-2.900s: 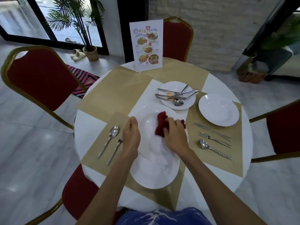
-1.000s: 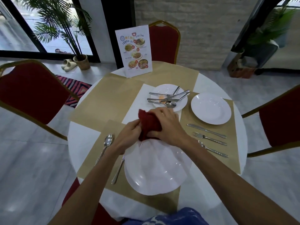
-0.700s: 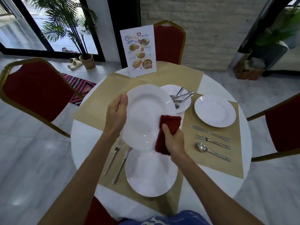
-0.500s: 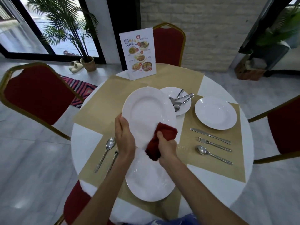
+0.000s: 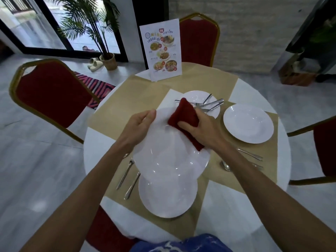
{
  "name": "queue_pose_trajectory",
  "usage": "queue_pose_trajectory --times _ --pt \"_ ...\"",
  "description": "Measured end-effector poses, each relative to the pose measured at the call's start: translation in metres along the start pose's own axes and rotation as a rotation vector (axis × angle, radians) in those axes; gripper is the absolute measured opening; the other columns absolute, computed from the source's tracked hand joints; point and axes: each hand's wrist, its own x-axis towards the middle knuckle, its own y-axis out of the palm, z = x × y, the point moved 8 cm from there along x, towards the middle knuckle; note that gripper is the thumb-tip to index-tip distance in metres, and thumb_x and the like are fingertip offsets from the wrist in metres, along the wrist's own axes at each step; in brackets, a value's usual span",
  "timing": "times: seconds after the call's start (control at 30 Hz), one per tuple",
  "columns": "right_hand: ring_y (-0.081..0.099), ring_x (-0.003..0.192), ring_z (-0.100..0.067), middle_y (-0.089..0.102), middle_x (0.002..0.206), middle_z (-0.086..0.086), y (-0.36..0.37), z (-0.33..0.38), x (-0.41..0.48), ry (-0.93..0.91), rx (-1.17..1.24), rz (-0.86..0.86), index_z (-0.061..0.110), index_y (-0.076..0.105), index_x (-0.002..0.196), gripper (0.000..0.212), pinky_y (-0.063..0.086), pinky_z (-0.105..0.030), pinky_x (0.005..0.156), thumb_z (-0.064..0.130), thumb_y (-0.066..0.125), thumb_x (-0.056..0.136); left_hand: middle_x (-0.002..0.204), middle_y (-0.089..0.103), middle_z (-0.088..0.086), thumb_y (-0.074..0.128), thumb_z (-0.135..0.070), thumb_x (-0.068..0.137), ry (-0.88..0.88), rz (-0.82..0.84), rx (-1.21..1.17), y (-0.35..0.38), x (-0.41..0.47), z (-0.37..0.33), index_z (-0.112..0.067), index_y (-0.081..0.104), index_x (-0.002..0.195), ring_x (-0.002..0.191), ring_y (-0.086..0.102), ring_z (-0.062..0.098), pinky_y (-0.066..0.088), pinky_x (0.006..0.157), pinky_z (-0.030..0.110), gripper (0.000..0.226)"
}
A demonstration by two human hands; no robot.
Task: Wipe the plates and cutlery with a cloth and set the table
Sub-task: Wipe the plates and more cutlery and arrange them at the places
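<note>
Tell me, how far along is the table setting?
Two places look set: right plate and near plate, each with cutlery beside. In hand: left hand holds a third plate, right hand wipes it with the red cloth. Left: piled cutlery on the far plate.

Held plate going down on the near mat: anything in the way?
Yes: a second plate already lies on the near mat, directly under the held plate in the left hand. Cutlery lies just left of it.
</note>
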Motion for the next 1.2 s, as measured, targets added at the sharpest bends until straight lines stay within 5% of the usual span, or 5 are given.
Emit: queue_pose_trajectory --times 0.17,0.4,0.83,1.07,1.2 --pt "0.066 0.094 -0.022 0.063 0.09 0.01 0.047 -0.053 -0.05 0.556 0.579 -0.404 0.011 0.058 0.119 0.047 0.044 -0.028 0.076 0.041 0.077 0.088 0.073 0.052 -0.003 0.041 -0.036 0.106 0.017 -0.418 -0.127 -0.014 -0.01 0.005 -0.003 0.055 0.082 0.067 0.048 0.007 0.044 0.064 0.025 0.044" --pt "0.057 0.106 -0.027 0.058 0.127 -0.008 0.154 -0.04 -0.114 1.067 1.012 -0.347 0.007 0.03 0.148 0.075 0.053 -0.043 0.095 0.045 0.067 0.095 0.088 0.067 -0.01 0.035 -0.037 0.108 -0.127 -0.734 -0.503 0.037 -0.056 0.051 -0.026 0.06 0.091 0.086 0.063 0.006 0.052 0.078 0.018 0.032" --pt "0.065 0.101 -0.027 0.068 0.109 -0.007 0.163 -0.021 0.068 0.501 0.35 -0.007 0.012 0.059 0.121 0.031 0.05 -0.036 0.087 0.033 0.063 0.099 0.091 0.07 0.009 0.048 -0.019 0.103 -0.529 -0.549 -0.57 -0.104 0.02 0.181 -0.007 0.067 0.093 0.083 0.065 0.03 0.056 0.066 0.035 0.024" --pt "0.061 0.096 -0.023 0.064 0.104 -0.002 0.246 -0.004 0.179 0.384 0.229 0.138 0.012 0.059 0.126 0.029 0.044 -0.032 0.081 0.025 0.06 0.101 0.096 0.073 0.009 0.067 -0.02 0.093 -0.662 -0.458 -0.224 -0.182 0.085 0.269 -0.021 0.07 0.081 0.099 0.068 0.029 0.056 0.093 0.044 0.013" --pt "0.06 0.096 -0.024 0.063 0.108 -0.004 0.289 0.001 0.21 0.406 0.213 0.165 0.015 0.057 0.122 0.024 0.048 -0.035 0.084 0.025 0.06 0.101 0.099 0.069 0.003 0.062 -0.026 0.097 -0.694 -0.538 -0.148 -0.204 0.106 0.298 -0.012 0.074 0.108 0.102 0.065 0.025 0.053 0.093 0.04 0.022"
